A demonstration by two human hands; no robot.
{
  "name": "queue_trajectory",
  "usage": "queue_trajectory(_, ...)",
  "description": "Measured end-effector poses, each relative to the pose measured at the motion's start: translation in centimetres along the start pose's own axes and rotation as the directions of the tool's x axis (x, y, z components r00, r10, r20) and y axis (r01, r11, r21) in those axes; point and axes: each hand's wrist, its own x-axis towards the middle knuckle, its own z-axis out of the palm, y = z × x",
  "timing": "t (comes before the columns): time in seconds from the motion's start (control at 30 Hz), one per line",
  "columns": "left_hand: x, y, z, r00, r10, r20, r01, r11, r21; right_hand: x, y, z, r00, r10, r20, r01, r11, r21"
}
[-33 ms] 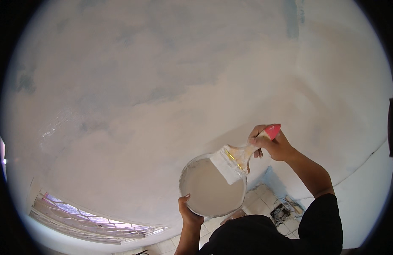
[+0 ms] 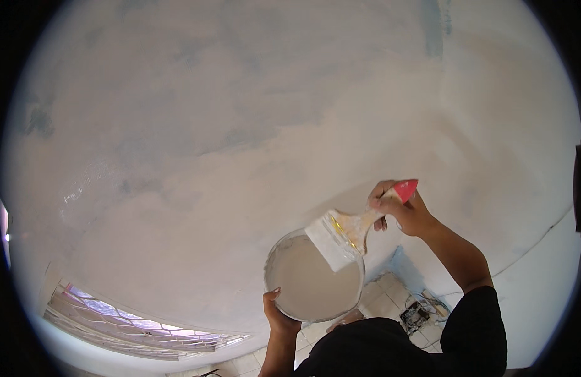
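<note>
My left hand (image 2: 280, 316) grips the near left side of a round bucket (image 2: 266, 271), its thumb over the rim. Off-white paint (image 2: 310, 288) fills much of the bucket's visible inside. In my right hand (image 2: 396, 210) is a wide paintbrush (image 2: 351, 227), held by its handle with the red end pointing up and right. White paint coats its bristles, which slant down to the left across the bucket's far right rim. Whether the bristle tips touch the paint I cannot tell. Most of the left fingers are hidden beneath the bucket.
Ahead spreads a large wall (image 2: 196, 188) with whitish, patchy paint and bluish patches showing. A barred window (image 2: 139, 327) lies at lower left. On the tiled floor (image 2: 381, 298) at lower right are tangled cables and a dark box-like object (image 2: 415, 316). A thin cable (image 2: 542, 235) runs along the right wall.
The paintbrush has shifted slightly up and to the left over the bucket's rim. My left hand and the bucket stay practically still.
</note>
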Motion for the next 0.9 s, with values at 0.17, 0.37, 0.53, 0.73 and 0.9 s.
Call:
queue_trajectory(0.17,0.0,-0.8,0.7,0.999,0.035,-0.012,-0.035,0.998,-0.043,5.1,-0.9,0.9,0.923,-0.355,-0.145,0.379,0.904,0.198)
queue_trajectory(0.37,0.4,-0.8,0.8,0.993,0.041,-0.108,-0.043,0.999,-0.015,10.9,-2.5,3.8,0.671,-0.659,-0.339,0.694,0.719,-0.026)
queue_trajectory(0.53,0.8,-0.8,0.2,0.994,0.013,-0.107,-0.015,1.0,-0.015,11.3,-0.6,-1.3,0.405,-0.846,-0.347,0.634,0.533,-0.56)
queue_trajectory(0.73,1.4,-1.4,-0.3,0.994,0.021,-0.109,-0.022,1.0,-0.008,10.4,-1.1,-2.3,0.319,-0.887,-0.333,0.28,0.424,-0.861)
queue_trajectory(0.9,0.9,-1.7,-0.6,0.986,0.032,-0.164,-0.032,0.999,-0.002,11.6,1.5,5.1,0.313,-0.94,-0.136,0.605,0.308,-0.734)
